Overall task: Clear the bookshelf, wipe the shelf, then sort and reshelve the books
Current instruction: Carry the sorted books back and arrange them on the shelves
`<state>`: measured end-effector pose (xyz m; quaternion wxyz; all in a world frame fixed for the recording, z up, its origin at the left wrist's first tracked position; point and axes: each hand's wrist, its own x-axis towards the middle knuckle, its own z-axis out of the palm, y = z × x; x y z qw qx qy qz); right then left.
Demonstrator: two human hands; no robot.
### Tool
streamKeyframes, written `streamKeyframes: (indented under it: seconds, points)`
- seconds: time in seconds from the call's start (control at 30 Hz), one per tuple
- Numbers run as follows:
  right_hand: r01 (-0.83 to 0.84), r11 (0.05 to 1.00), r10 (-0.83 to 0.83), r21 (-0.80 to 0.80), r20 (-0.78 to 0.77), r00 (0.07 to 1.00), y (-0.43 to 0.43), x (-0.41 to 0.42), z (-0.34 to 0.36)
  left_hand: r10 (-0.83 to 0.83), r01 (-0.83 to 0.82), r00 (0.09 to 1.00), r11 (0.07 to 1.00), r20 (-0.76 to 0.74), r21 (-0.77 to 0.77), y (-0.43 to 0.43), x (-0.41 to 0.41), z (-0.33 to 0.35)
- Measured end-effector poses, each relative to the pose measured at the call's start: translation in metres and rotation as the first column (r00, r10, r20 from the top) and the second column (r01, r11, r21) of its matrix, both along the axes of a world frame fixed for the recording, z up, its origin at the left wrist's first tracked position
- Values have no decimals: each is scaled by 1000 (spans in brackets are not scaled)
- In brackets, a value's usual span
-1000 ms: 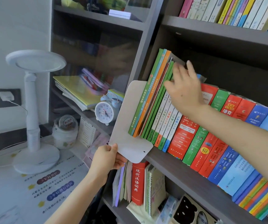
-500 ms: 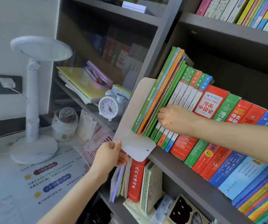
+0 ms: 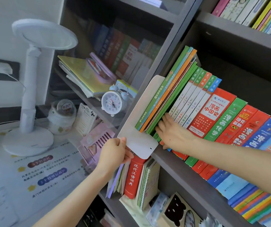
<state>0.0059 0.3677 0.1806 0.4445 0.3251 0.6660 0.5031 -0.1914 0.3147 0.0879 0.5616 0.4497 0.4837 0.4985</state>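
Note:
A row of books fills the middle shelf [image 3: 177,171] of a dark grey bookcase. At its left end lean thin green and orange books [image 3: 162,94], held up by a white bookend [image 3: 139,128]. My left hand [image 3: 113,154] pinches the bookend's lower left corner, which juts past the shelf's front edge. My right hand [image 3: 172,133] lies against the bottoms of the spines of the thin green books and the small white-spined books [image 3: 190,104], fingers spread and pointing left. To the right stand thick red, green and blue books [image 3: 229,122].
A white desk lamp [image 3: 31,89] stands on the desk at left, beside a jar [image 3: 61,117]. An alarm clock [image 3: 113,102] and stacked booklets sit behind a clear door. A red dictionary [image 3: 133,177] and notebooks fill the shelf below; more books line the top shelf [image 3: 246,25].
My right hand came down from the tops of the books to the bottoms of their spines near the shelf. My left hand kept its pinch on the bookend.

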Motion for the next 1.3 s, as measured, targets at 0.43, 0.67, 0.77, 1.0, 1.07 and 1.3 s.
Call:
streamKeyframes:
  seconds: [0.43, 0.67, 0.77, 1.0, 1.07, 1.3]
  points:
    - [80, 986, -127, -143, -359, 924, 6, -30, -21, -28, 29, 999, 999, 44, -21, 1, -3, -3]
    - [115, 985, -148, -131, -280, 949, 8, -34, -15, -17, 17, 1000, 1000, 14, -9, 3, -1, -3]
    - [79, 987, -116, -143, -270, 956, 4, -31, -14, -35, 36, 999, 999, 32, -40, 5, 2, -1]
    - [-83, 985, 26, -148, -353, 935, 9, -16, -10, -83, 94, 994, 984, 74, -154, 17, 14, 10]
    - [-187, 975, 128, -119, -389, 912, 13, -6, -9, -161, 179, 982, 958, 97, -222, 20, 27, 18]
    - [-482, 874, 346, -65, -612, 711, 4, 19, 14, -108, 94, 993, 970, -51, -225, 42, 41, 17]
